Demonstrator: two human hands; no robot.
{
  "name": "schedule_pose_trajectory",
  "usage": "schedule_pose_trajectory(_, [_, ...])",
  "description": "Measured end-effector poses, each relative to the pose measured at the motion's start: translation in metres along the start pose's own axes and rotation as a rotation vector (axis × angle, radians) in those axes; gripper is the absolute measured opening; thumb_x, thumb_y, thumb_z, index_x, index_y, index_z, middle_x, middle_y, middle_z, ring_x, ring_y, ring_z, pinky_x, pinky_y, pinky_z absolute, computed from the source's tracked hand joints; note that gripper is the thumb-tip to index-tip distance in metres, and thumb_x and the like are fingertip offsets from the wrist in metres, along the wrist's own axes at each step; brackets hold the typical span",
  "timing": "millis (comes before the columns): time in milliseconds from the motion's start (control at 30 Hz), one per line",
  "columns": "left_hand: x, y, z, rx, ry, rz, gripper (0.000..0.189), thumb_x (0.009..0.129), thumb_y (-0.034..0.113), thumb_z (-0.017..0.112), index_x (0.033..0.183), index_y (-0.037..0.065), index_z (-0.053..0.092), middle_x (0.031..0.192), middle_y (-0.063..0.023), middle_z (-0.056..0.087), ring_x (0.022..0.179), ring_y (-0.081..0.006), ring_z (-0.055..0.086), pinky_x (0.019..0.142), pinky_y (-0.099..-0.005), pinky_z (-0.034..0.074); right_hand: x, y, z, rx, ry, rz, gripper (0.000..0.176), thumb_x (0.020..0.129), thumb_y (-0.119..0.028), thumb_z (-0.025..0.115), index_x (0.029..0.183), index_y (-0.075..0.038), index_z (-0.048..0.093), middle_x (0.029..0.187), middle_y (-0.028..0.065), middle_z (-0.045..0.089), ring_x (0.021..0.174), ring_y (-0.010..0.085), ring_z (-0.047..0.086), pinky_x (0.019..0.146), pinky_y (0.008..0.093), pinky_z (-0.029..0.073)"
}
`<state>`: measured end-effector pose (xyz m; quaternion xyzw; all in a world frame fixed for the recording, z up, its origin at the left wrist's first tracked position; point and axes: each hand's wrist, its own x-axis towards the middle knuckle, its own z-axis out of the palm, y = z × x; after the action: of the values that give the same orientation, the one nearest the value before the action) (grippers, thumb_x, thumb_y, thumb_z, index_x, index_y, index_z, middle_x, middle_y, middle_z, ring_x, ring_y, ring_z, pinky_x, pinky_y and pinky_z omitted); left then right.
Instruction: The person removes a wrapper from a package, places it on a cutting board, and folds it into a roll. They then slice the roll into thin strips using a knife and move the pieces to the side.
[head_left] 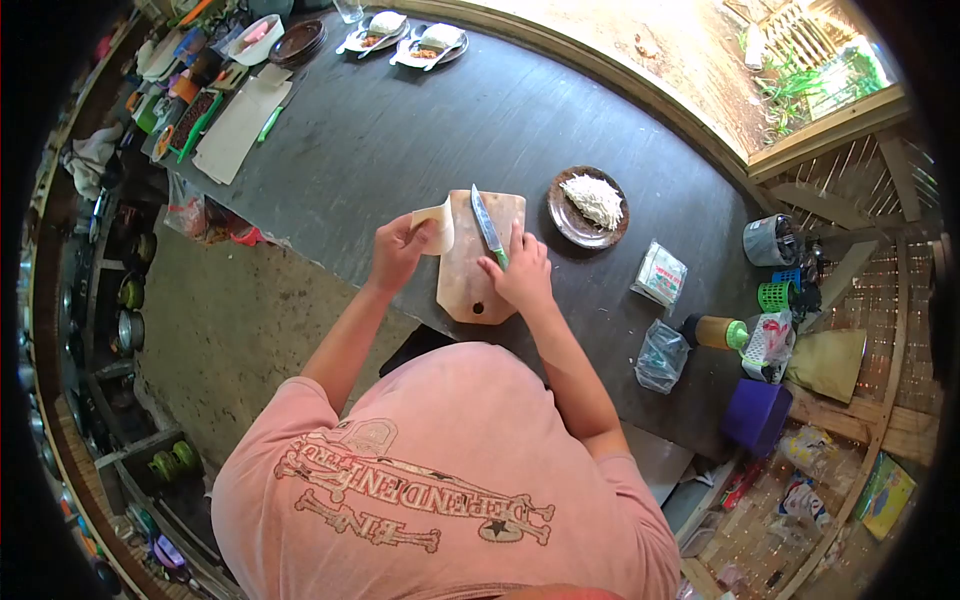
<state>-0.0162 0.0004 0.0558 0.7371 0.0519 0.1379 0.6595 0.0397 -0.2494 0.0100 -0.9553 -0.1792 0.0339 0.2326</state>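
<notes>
- Head view: my left hand point(398, 250) pinches a pale sheet point(437, 225) by its edge, held up beside the cutting board point(465, 285) so it hangs free.
- My right hand point(520, 272) curls over the green handle of the knife point(487, 222). The blade lies flat on the board, pointing away from me, probably for safety.
- The board sits at the near edge of the table point(400, 130), with the plate point(560, 218) of white shreds point(592, 198) just to its right.

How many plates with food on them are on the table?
3. A brown plate sits right of the cutting board. A second plate and a third plate sit side by side at the far edge of the table. The far-left clutter may hide more.
</notes>
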Motion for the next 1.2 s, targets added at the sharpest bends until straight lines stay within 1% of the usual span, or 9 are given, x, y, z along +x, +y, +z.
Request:
schedule_pose_trajectory(167, [0.021,-0.011,-0.048,-0.013,-0.169,-0.035,0.031,0.110,0.026,0.073,0.120,-0.002,0.081,0.104,-0.0015,0.080,0.091,-0.0061,0.068,0.080,-0.0265,0.057,0.058,-0.039,-0.008,-0.098,-0.150,-0.180,0.116,0.087,-0.070,0.079,0.173,-0.009,0.031,0.143,0.0162,0.063,0.139,0.0350,0.054,0.113,0.0543,0.042])
schedule_pose_trajectory(367, [0.059,-0.049,-0.107,0.125,-0.350,-0.106,0.027,0.108,0.022,0.074,0.118,-0.003,0.080,0.118,-0.0016,0.077,0.116,-0.0118,0.067,0.100,-0.0318,0.054,0.044,-0.079,0.013,-0.145,-0.115,-0.181,0.121,0.078,-0.062,0.089,0.172,-0.009,0.034,0.139,0.0152,0.062,0.134,0.0360,0.055,0.106,0.0519,0.045])
schedule_pose_trajectory(433, [0.068,-0.060,-0.122,-0.026,-0.328,-0.187,0.028,0.107,0.018,0.074,0.123,-0.004,0.078,0.132,-0.0029,0.072,0.128,-0.0166,0.064,0.110,-0.0353,0.051,0.020,-0.086,0.018,-0.128,0.069,-0.162,0.108,0.078,-0.054,0.092,0.163,-0.007,0.046,0.134,0.0163,0.061,0.130,0.0367,0.055,0.103,0.0518,0.047])
schedule_pose_trajectory(467, [0.068,-0.065,-0.126,-0.029,-0.344,-0.189,0.028,0.107,0.018,0.074,0.123,-0.004,0.078,0.132,-0.0029,0.072,0.128,-0.0166,0.064,0.110,-0.0353,0.051,0.008,-0.090,0.015,-0.142,0.163,-0.187,0.079,0.082,-0.044,0.088,0.146,-0.006,0.059,0.127,0.0136,0.063,0.122,0.0343,0.060,0.095,0.0493,0.051])
schedule_pose_trajectory(667, [0.044,-0.066,-0.127,-0.126,-0.488,-0.489,0.039,0.107,0.014,0.072,0.140,-0.006,0.070,0.163,-0.0111,0.053,0.137,-0.0171,0.060,0.114,-0.0356,0.050,-0.018,-0.064,0.040,-0.122,0.146,-0.114,0.039,0.092,-0.024,0.076,0.124,-0.007,0.063,0.112,0.0084,0.066,0.102,0.0316,0.067,0.080,0.0477,0.053])
schedule_pose_trajectory(867, [0.024,-0.065,-0.106,-0.272,-0.616,-0.599,0.044,0.109,0.019,0.072,0.144,-0.008,0.066,0.166,-0.0104,0.053,0.141,-0.0176,0.058,0.117,-0.0350,0.047,-0.087,-0.045,0.031,-0.206,0.154,0.337,0.035,0.096,-0.020,0.074,0.128,-0.010,0.064,0.125,0.0125,0.061,0.117,0.0371,0.060,0.092,0.0516,0.055])
schedule_pose_trajectory(967, [0.017,-0.060,-0.076,-0.367,-0.692,-0.704,0.055,0.110,0.025,0.072,0.154,-0.006,0.060,0.160,-0.0086,0.059,0.139,-0.0157,0.058,0.118,-0.0352,0.045,-0.104,-0.032,0.025,-0.169,0.240,0.389,0.037,0.097,-0.018,0.075,0.131,-0.011,0.064,0.129,0.0130,0.058,0.121,0.0389,0.057,0.099,0.0520,0.053])
schedule_pose_trajectory(1033, [0.018,-0.052,-0.050,-0.342,-0.696,-0.590,0.062,0.111,0.028,0.069,0.162,-0.003,0.051,0.145,-0.0054,0.069,0.133,-0.0126,0.061,0.117,-0.0343,0.045,-0.105,-0.017,0.021,-0.213,0.308,0.405,0.040,0.097,-0.016,0.076,0.135,-0.010,0.067,0.125,0.0114,0.059,0.118,0.0367,0.057,0.101,0.0514,0.052])
schedule_pose_trajectory(1200, [0.040,-0.049,-0.016,-0.375,-0.794,-0.587,0.053,0.111,0.029,0.071,0.153,-0.002,0.062,0.148,-0.0053,0.066,0.131,-0.0131,0.062,0.116,-0.0334,0.045,-0.113,0.031,-0.015,-0.129,0.275,0.375,0.047,0.095,-0.013,0.076,0.142,-0.011,0.071,0.122,0.0103,0.062,0.117,0.0338,0.059,0.100,0.0512,0.051])
